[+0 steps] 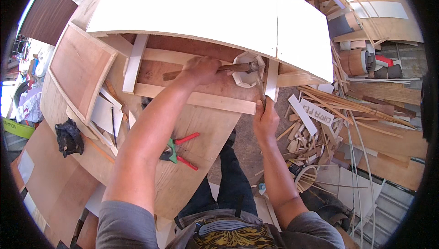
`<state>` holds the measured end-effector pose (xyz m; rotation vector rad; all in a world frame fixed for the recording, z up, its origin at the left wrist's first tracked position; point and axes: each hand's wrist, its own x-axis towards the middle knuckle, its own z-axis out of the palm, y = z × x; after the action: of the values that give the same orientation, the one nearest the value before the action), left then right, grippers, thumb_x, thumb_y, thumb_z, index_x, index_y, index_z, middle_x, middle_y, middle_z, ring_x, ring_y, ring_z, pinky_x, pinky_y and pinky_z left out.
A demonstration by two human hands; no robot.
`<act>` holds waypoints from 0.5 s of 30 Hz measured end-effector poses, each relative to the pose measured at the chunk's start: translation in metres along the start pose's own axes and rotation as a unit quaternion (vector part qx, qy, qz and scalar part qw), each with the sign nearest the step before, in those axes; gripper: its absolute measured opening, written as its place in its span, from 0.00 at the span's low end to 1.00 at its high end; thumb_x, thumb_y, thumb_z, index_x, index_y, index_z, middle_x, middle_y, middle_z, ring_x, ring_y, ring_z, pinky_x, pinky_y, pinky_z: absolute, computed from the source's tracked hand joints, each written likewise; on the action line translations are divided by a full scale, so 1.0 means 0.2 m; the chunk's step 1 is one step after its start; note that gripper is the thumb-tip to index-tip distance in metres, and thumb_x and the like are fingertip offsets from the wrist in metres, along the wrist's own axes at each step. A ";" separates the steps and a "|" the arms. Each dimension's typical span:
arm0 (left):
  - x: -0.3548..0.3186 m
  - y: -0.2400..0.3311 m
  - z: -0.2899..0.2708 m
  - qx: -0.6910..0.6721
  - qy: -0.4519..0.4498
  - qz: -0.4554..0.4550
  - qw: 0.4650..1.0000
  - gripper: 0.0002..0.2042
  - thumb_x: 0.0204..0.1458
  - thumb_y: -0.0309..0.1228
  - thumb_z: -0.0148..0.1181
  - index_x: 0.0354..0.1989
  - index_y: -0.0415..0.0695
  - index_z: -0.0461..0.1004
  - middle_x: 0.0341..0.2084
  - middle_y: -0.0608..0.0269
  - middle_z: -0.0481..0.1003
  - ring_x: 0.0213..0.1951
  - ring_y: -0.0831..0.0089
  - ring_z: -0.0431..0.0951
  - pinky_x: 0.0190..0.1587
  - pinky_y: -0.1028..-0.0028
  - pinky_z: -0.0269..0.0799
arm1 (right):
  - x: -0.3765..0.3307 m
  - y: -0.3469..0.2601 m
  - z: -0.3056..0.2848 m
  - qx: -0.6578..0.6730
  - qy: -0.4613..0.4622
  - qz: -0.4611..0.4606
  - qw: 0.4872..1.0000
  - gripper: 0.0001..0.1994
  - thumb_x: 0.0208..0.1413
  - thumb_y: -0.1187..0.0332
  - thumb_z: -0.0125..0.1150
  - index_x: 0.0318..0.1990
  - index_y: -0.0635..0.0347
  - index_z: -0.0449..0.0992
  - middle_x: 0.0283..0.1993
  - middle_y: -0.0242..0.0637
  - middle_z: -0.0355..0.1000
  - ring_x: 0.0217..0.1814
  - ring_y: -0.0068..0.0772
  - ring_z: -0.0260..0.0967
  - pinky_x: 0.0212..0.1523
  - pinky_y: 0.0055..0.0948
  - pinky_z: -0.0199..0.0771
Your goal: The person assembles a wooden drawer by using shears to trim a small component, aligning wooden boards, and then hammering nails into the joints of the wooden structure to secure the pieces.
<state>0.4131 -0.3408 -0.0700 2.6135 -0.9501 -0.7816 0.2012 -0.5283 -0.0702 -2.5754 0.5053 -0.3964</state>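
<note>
My left hand is closed round the wooden handle of a hammer, inside the open front of a white-topped wooden cabinet frame. The hammer's head lies over a white, many-sided wooden piece. My right hand is closed round a slim, chisel-like tool. That tool points up toward the hammer head, beside the white upright strip. I cannot tell whether hammer and tool touch. A pale wooden rail runs along the frame's near edge, below my left wrist.
Red-handled green cutters lie on the plywood board under my left forearm. A framed panel and a crumpled black bag are at the left. Wood offcuts and long strips litter the right side.
</note>
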 end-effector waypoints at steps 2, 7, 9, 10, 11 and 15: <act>0.01 -0.01 0.03 0.007 0.023 -0.006 1.000 0.34 0.63 0.64 0.41 0.47 0.46 0.82 0.44 0.48 0.81 0.52 0.49 0.79 0.58 0.50 0.72 | 0.02 -0.02 -0.01 0.008 -0.002 -0.005 1.000 0.16 0.67 0.61 0.56 0.56 0.62 0.72 0.37 0.53 0.78 0.38 0.57 0.79 0.35 0.49 0.78; 0.00 0.01 0.01 0.022 0.009 -0.005 1.000 0.33 0.63 0.64 0.42 0.45 0.46 0.83 0.44 0.50 0.82 0.52 0.53 0.80 0.57 0.53 0.74 | 0.03 -0.01 -0.01 0.008 0.061 -0.103 0.993 0.16 0.69 0.62 0.54 0.54 0.67 0.71 0.33 0.57 0.75 0.34 0.60 0.77 0.30 0.46 0.75; 0.00 0.02 0.01 0.035 0.018 -0.004 0.999 0.32 0.63 0.63 0.42 0.42 0.47 0.84 0.43 0.51 0.82 0.51 0.56 0.82 0.55 0.56 0.76 | 0.04 -0.01 0.00 -0.041 -0.003 -0.044 0.998 0.16 0.68 0.64 0.55 0.54 0.69 0.71 0.33 0.56 0.76 0.33 0.59 0.77 0.30 0.46 0.76; -0.01 0.03 0.02 0.028 0.024 -0.001 0.999 0.32 0.63 0.63 0.42 0.42 0.47 0.83 0.43 0.51 0.82 0.50 0.56 0.82 0.55 0.56 0.76 | 0.05 -0.01 0.00 -0.089 -0.067 0.015 0.994 0.16 0.68 0.65 0.55 0.54 0.70 0.71 0.34 0.55 0.76 0.33 0.59 0.78 0.30 0.45 0.76; 0.00 0.03 0.02 0.020 0.029 0.003 0.999 0.32 0.63 0.63 0.42 0.42 0.47 0.83 0.43 0.51 0.82 0.50 0.56 0.82 0.55 0.56 0.76 | 0.04 -0.02 0.00 -0.088 -0.067 0.014 0.994 0.16 0.68 0.65 0.55 0.54 0.70 0.71 0.34 0.55 0.76 0.33 0.59 0.78 0.30 0.45 0.76; 0.00 0.02 0.02 0.038 0.016 0.000 0.999 0.32 0.63 0.63 0.42 0.43 0.47 0.83 0.44 0.51 0.82 0.50 0.56 0.82 0.54 0.56 0.77 | 0.02 -0.06 -0.04 0.016 0.056 -0.108 0.992 0.17 0.67 0.62 0.56 0.58 0.62 0.70 0.36 0.54 0.78 0.35 0.59 0.78 0.33 0.48 0.77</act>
<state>0.4086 -0.3437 -0.0715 2.6817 -0.9898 -0.7159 0.2056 -0.5238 -0.0578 -2.5941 0.2550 -0.6219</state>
